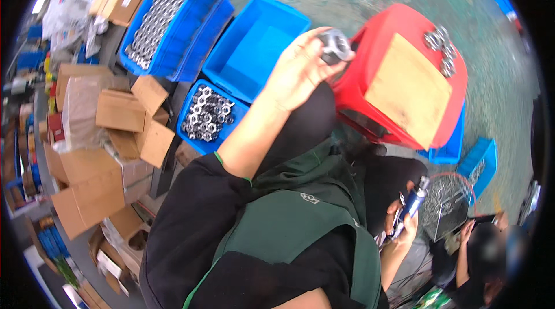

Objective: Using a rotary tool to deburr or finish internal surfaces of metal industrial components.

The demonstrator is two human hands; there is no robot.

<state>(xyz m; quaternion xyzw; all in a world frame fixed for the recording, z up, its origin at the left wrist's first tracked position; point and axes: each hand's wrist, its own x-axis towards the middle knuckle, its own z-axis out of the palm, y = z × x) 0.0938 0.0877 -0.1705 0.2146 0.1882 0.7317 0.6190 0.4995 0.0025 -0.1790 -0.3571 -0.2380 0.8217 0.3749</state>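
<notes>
My left hand [302, 67] is raised beside the red stool, its fingers closed around a large grey metal hex nut [335, 46] whose hole shows. My right hand [404, 227], low on the right near my knee, grips a blue cylindrical hand tool [413, 202] with a metal tip; its exact kind is not clear. The red plastic stool [359, 80] carries a flat piece of cardboard [409, 90], and several shiny metal nuts [444, 49] lie by its far right edge. The tool and the held nut are well apart.
Left of my left arm stand a blue bin of dark and shiny nuts [186, 125], a bare blue bin [257, 37] and a blue crate of stacked nuts [202, 5]. Cardboard boxes [87, 193] crowd the left. Lower right, a wire basket [445, 202] of small metal parts sits near another person [462, 263].
</notes>
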